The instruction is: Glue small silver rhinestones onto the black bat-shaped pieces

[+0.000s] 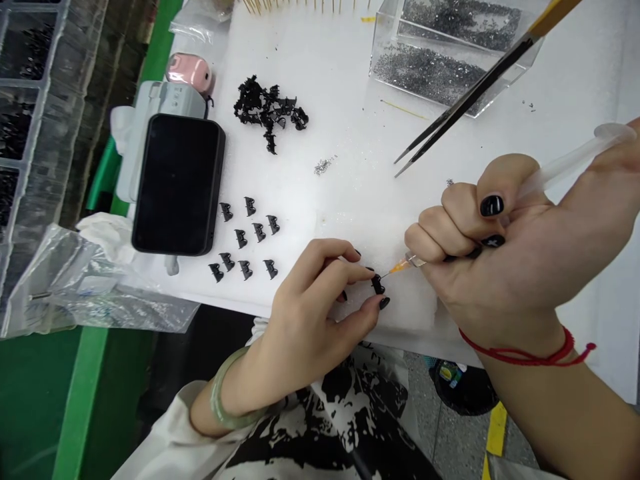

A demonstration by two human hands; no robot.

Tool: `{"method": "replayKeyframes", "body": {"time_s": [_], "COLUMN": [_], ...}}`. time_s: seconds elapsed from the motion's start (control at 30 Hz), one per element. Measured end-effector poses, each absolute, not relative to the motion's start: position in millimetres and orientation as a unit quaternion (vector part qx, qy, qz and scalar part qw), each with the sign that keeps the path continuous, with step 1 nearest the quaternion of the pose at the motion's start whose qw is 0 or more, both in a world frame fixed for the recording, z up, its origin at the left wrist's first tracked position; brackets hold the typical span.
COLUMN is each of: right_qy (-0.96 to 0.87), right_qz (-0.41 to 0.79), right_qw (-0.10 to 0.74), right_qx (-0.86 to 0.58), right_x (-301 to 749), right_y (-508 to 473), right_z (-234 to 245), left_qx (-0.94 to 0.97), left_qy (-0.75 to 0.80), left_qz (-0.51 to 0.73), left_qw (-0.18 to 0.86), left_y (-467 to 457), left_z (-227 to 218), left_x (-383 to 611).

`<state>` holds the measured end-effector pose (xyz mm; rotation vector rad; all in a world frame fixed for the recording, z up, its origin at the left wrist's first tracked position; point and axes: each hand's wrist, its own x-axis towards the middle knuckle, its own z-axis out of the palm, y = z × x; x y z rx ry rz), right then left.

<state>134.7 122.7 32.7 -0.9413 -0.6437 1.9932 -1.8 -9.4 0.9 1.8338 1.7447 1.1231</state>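
My left hand (325, 307) pinches a small black clip-like piece (377, 285) between thumb and fingertips, just above the white work surface. Wrapped in a fist, my right hand (500, 240) holds a syringe (560, 163), its plunger end near the base of the palm. The syringe's orange-hubbed needle (399, 266) points left, its tip at the black piece; whether it touches is too small to tell. Left of my hands, several similar black pieces (241, 238) stand in loose rows. A heap of black pieces (267, 110) lies farther back. Tiny glittering stones (324, 165) are scattered mid-table.
Black tweezers with a yellow handle (465, 100) cross in front of a clear box (430, 73) of tiny stones. At left are a black-screened device (179, 185), a pink case (189, 73), a plastic bag (110, 287) and a compartment tray (35, 87).
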Motion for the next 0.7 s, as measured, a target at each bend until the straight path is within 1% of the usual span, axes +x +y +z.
{"method": "replayKeyframes", "body": {"time_s": [0.57, 0.7], "right_qy": [-0.278, -0.284], "right_qz": [0.773, 0.785], "right_qw": [0.427, 0.427], "right_qx": [-0.378, -0.347], "right_x": [137.5, 136.8], "right_y": [123.3, 121.2], "right_z": [29.1, 30.4], "left_qx": [0.651, 0.650], "left_qy": [0.624, 0.628], "left_qz": [0.393, 0.388], "left_qw": [0.182, 0.181], "left_y": [-9.8, -10.0], "left_z": [1.8, 2.6], "left_x": [-1.5, -1.4]}}
